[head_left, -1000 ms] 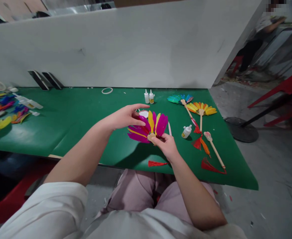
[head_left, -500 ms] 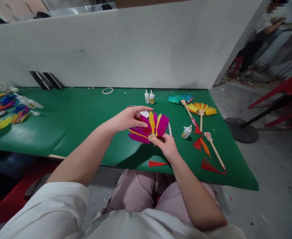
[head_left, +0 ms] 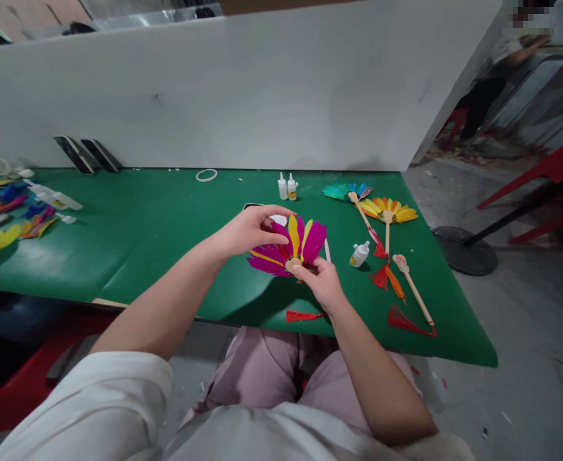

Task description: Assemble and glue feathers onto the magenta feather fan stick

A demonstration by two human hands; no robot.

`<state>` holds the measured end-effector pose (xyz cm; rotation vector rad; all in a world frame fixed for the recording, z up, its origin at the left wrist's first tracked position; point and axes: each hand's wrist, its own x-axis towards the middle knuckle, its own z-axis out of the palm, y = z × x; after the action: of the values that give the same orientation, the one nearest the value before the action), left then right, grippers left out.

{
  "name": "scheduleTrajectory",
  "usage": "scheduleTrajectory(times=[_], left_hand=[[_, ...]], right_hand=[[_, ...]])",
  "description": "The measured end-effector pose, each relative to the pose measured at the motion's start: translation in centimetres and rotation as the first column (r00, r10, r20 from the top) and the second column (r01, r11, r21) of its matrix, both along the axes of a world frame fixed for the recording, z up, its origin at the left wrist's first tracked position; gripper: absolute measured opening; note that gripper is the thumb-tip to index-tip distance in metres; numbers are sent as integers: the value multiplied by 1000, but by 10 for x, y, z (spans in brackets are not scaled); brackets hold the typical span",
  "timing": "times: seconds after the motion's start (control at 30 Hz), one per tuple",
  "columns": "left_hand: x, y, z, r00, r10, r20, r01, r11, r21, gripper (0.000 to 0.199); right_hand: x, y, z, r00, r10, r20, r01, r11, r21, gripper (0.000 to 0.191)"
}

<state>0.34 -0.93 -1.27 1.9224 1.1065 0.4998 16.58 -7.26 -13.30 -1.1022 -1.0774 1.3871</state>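
A feather fan [head_left: 314, 241] in magenta and yellow is spread above the green table. My right hand [head_left: 323, 282] grips its wooden base, thumb on top. From the left, my left hand [head_left: 257, 229] reaches over the fan, its thumb and fingers on either side of a magenta feather at the upper left; the fingertips are partly hidden behind the feathers. Under the fan lies a red tassel [head_left: 303, 315]. A white glue bottle [head_left: 359, 254] stands tilted to the right of my right hand. Behind the left hand, a round white lid or dish [head_left: 279, 221] shows in part.
Two small bottles [head_left: 287, 187] stand near the white partition [head_left: 243, 96]. A blue-green fan [head_left: 346, 191], a yellow fan [head_left: 391, 211] and a bare wooden handle [head_left: 413, 288] lie right. Loose feathers [head_left: 7, 214] cover the far left. A person [head_left: 490, 83] is at the upper right.
My left thumb has shifted very slightly right on the magenta feather. The right hand and the fan look almost unmoved.
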Motion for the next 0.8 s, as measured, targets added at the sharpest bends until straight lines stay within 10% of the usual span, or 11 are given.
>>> scheduleTrajectory(times=[0.8], left_hand=[[0,1,-3,998,38,49,-37,999,-33,45]], right_hand=[[1,0,0,1000,-14,-1,14,1000,-21,40]])
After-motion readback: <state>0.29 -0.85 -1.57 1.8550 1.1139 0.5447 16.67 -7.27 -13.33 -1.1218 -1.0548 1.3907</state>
